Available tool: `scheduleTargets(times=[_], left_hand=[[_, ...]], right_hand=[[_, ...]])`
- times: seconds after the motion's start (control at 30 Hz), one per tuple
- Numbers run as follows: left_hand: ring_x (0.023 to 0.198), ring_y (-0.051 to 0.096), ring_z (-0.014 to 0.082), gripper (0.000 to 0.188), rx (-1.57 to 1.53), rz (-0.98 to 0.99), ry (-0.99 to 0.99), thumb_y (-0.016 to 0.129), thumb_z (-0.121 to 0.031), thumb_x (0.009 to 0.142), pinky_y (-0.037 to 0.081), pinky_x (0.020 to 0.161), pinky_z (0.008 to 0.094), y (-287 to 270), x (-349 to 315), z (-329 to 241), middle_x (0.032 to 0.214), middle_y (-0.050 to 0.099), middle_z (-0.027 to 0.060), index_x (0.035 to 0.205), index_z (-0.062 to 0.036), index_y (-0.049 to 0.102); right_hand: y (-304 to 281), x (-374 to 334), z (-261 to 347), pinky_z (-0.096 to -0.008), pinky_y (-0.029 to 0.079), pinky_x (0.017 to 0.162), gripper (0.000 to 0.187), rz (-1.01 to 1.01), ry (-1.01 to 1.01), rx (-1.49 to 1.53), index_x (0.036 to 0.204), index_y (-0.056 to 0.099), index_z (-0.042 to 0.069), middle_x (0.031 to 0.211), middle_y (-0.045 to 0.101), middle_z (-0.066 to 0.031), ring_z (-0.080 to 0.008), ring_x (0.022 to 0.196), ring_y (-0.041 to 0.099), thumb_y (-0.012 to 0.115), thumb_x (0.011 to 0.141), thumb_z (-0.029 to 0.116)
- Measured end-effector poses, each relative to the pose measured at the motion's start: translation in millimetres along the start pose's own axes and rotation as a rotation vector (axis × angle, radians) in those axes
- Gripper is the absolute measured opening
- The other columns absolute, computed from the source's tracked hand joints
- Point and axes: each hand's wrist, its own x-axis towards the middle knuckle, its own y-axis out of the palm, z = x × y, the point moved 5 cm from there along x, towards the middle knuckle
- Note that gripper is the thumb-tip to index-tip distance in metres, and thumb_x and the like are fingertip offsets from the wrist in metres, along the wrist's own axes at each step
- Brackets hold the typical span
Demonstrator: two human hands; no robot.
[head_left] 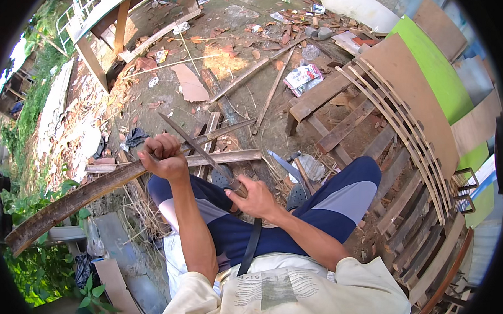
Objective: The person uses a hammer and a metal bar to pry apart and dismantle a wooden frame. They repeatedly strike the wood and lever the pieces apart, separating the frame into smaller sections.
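Note:
My left hand [164,154] is closed around a long, weathered wooden strip [78,204]. The strip slants from the lower left, above the plants, up toward the middle, past my knees. In my right hand [257,200] is the handle of a machete [193,139], fingers wrapped round it. Its long dark blade points up and to the left, crossing the strip just right of my left hand; I cannot tell whether the two touch. Beneath them another wooden piece [229,156] lies across, near my left shoe [223,175].
By my right shoe [299,197] lie a pale blade [283,165] and a wooden-handled tool [305,174]. A slatted wooden pallet [393,157] stands at my right, thin curved strips [411,129] along it. Far left is a wooden table [105,18]; scraps and leaves litter the ground.

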Motion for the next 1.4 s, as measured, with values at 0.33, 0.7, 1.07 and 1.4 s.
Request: scheduleTargets(times=[0.33, 0.7, 1.07, 1.4], left_hand=[[0.048, 0.017, 0.0112, 0.052, 0.007, 0.047, -0.003, 0.045, -0.051, 0.094, 0.016, 0.046, 0.0298, 9.4, -25.3, -3.7, 0.052, 0.021, -0.0015, 0.063, -0.0139, 0.025], [0.047, 0.019, 0.0120, 0.053, -0.025, 0.079, -0.018, 0.046, -0.052, 0.093, 0.017, 0.046, 0.0303, 7.1, -29.8, -6.2, 0.051, 0.021, -0.0011, 0.062, -0.0136, 0.025], [0.047, 0.018, 0.0119, 0.053, -0.037, 0.052, -0.016, 0.046, -0.052, 0.093, 0.016, 0.047, 0.0305, -8.4, -19.1, -8.9, 0.051, 0.021, -0.0014, 0.062, -0.0145, 0.024], [0.047, 0.017, 0.0119, 0.052, -0.048, -0.014, -0.020, 0.044, -0.052, 0.094, 0.017, 0.046, 0.0304, -21.4, -18.4, -8.2, 0.051, 0.020, -0.0013, 0.063, -0.0142, 0.025]], right_hand=[[8.0, 17.3, -44.1, -0.0467, 0.050, 0.065, 0.024, -0.065, 0.136, 0.001, 0.081, 0.062, 0.001, 0.068, 0.063, -0.0231, -0.0428, 0.071, 0.065, 0.067, 0.079, 0.024], [8.9, 23.4, -49.4, -0.0463, 0.051, 0.068, 0.025, -0.008, 0.114, -0.047, 0.089, 0.067, 0.004, 0.068, 0.065, -0.0213, -0.0427, 0.071, 0.065, 0.068, 0.078, 0.026], [22.8, 30.7, -51.3, -0.0482, 0.050, 0.066, 0.022, 0.016, 0.105, -0.026, 0.077, 0.061, 0.003, 0.068, 0.064, -0.0219, -0.0425, 0.071, 0.064, 0.066, 0.077, 0.024], [34.0, 19.7, -35.8, -0.0423, 0.050, 0.060, 0.030, -0.039, -0.070, -0.060, 0.085, 0.066, -0.001, 0.061, 0.063, -0.0188, -0.0372, 0.061, 0.066, 0.073, 0.080, 0.028]])
